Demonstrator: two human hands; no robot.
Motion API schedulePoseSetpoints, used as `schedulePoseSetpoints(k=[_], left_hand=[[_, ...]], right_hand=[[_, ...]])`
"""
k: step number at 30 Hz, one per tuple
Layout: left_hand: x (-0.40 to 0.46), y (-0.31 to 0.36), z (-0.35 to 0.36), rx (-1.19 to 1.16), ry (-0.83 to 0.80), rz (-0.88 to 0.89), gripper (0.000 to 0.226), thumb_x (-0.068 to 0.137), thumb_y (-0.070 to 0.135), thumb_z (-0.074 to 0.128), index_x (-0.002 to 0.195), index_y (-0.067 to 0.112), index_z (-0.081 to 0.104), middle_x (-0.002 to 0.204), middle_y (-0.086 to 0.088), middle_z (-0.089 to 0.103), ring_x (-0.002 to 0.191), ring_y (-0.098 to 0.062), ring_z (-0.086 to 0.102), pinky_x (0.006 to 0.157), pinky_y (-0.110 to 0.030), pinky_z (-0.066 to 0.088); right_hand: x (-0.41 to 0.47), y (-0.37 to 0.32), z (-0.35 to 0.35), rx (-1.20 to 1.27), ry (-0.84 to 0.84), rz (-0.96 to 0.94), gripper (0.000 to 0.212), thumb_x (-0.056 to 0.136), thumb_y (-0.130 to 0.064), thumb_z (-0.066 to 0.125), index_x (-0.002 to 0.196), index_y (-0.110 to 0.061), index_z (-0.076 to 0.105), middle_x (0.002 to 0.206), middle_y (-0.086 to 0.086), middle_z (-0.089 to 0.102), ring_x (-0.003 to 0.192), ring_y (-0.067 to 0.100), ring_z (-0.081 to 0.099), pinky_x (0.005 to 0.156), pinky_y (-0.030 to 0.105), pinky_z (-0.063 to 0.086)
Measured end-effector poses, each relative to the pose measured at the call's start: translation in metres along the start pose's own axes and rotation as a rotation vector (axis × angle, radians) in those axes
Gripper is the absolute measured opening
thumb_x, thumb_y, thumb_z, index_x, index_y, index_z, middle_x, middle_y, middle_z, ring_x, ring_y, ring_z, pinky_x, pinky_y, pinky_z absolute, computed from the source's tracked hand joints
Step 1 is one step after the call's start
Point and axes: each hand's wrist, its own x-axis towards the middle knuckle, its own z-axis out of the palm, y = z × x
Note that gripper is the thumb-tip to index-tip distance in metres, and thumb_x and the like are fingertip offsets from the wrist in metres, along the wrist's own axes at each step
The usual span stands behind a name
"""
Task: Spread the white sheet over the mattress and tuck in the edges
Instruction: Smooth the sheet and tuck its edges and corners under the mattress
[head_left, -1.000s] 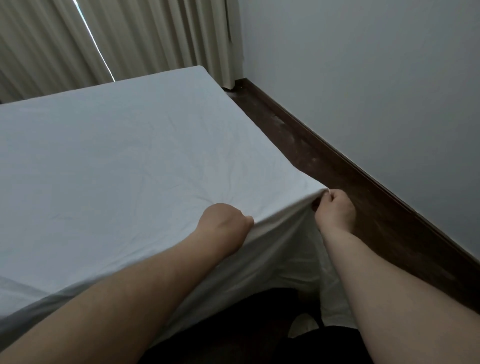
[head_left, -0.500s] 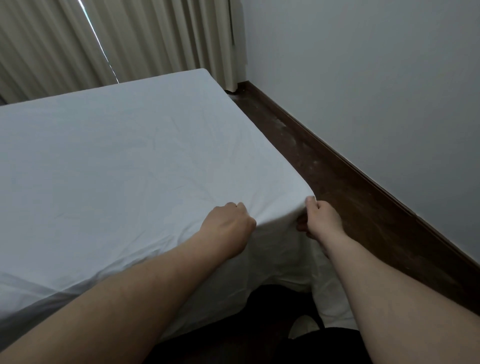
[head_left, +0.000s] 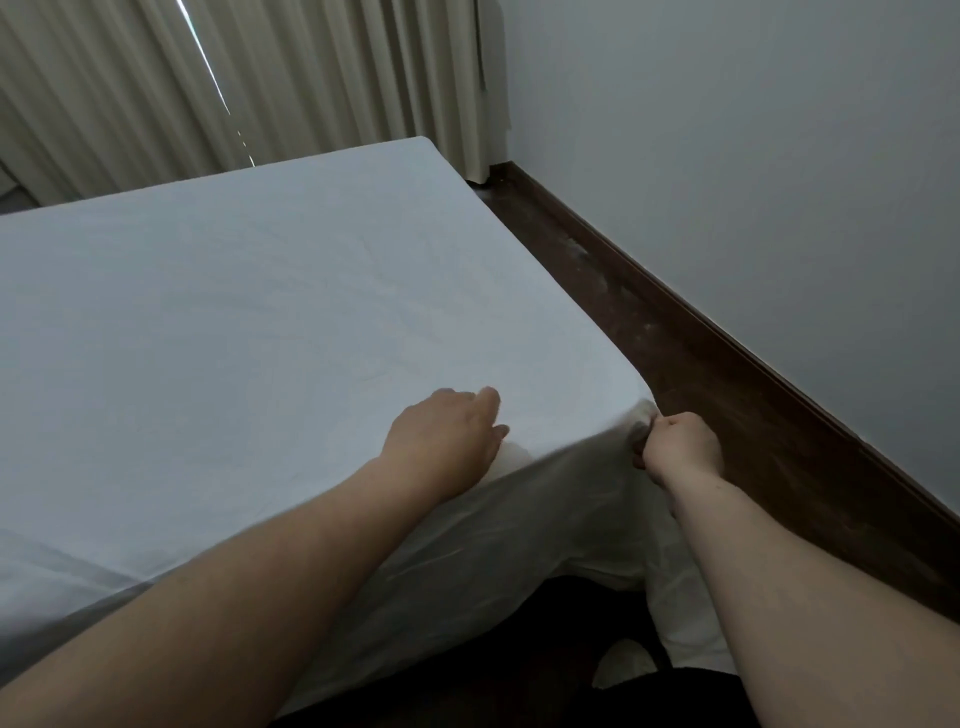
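Observation:
The white sheet (head_left: 270, 322) lies spread across the whole mattress top, with faint creases. Its near edge hangs loose down the mattress side (head_left: 545, 519). My left hand (head_left: 447, 436) rests on the top near the front right corner, fingers stretched forward and pressing the cloth flat. My right hand (head_left: 680, 449) is a fist at the corner itself, pinching a bunch of the sheet (head_left: 640, 423). The mattress is hidden under the sheet.
A strip of dark wooden floor (head_left: 727, 395) runs along the bed's right side to a dark skirting board and a pale wall (head_left: 753, 156). Beige curtains (head_left: 260, 78) hang behind the bed's far edge. Dark floor lies below the hanging cloth.
My left hand has opened from a fist and slid forward onto the mattress top. My right hand has stayed gripping the sheet at the corner, which now sits tighter.

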Motion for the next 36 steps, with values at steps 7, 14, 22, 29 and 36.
schedulePoseSetpoints(k=[7, 14, 22, 29, 36], left_hand=[[-0.008, -0.044, 0.025, -0.181, -0.162, -0.455, 0.074, 0.097, 0.074, 0.026, 0.159, 0.036, 0.014, 0.172, 0.005, -0.011, 0.158, -0.034, -0.008, 0.113, -0.077, 0.013], [-0.019, -0.036, 0.029, -0.119, -0.269, -0.451, 0.078, 0.091, 0.082, 0.017, 0.157, 0.045, -0.003, 0.171, 0.003, -0.006, 0.155, -0.045, -0.003, 0.11, -0.082, 0.008], [-0.03, -0.038, 0.024, -0.051, -0.264, -0.346, 0.061, 0.091, 0.078, 0.027, 0.145, 0.052, 0.018, 0.152, 0.001, 0.032, 0.136, -0.042, 0.034, 0.098, -0.072, 0.036], [-0.04, -0.059, 0.016, -0.078, -0.12, -0.454, 0.076, 0.093, 0.078, 0.032, 0.157, 0.04, 0.021, 0.17, -0.001, 0.01, 0.157, -0.033, 0.006, 0.11, -0.079, 0.017], [-0.074, -0.065, 0.046, -0.151, -0.182, -0.62, 0.079, 0.09, 0.083, 0.006, 0.158, 0.046, -0.009, 0.171, 0.0, -0.016, 0.154, -0.044, -0.019, 0.112, -0.081, -0.002]], right_hand=[[-0.032, -0.025, -0.019, 0.005, 0.282, -0.364, 0.041, 0.101, -0.026, 0.054, 0.141, -0.018, 0.05, 0.144, 0.015, 0.051, 0.13, 0.035, 0.048, 0.097, 0.046, 0.046], [-0.052, -0.05, 0.015, -0.561, -0.146, -0.683, 0.063, 0.103, -0.058, 0.036, 0.16, -0.034, 0.023, 0.173, 0.004, 0.007, 0.159, 0.032, 0.003, 0.126, 0.059, 0.006], [-0.054, -0.04, 0.011, -0.629, -0.091, -0.597, 0.063, 0.103, -0.062, 0.026, 0.161, -0.041, 0.016, 0.173, -0.001, 0.007, 0.16, 0.026, -0.002, 0.122, 0.069, 0.005], [-0.067, -0.038, 0.006, -0.623, -0.015, -0.536, 0.061, 0.103, -0.061, 0.031, 0.159, -0.039, 0.021, 0.173, 0.004, 0.007, 0.158, 0.036, -0.005, 0.121, 0.071, 0.003], [-0.083, -0.051, 0.019, -0.682, -0.087, -0.819, 0.068, 0.1, -0.065, 0.034, 0.161, -0.041, 0.012, 0.173, 0.003, -0.001, 0.159, 0.033, -0.008, 0.124, 0.062, 0.003]])
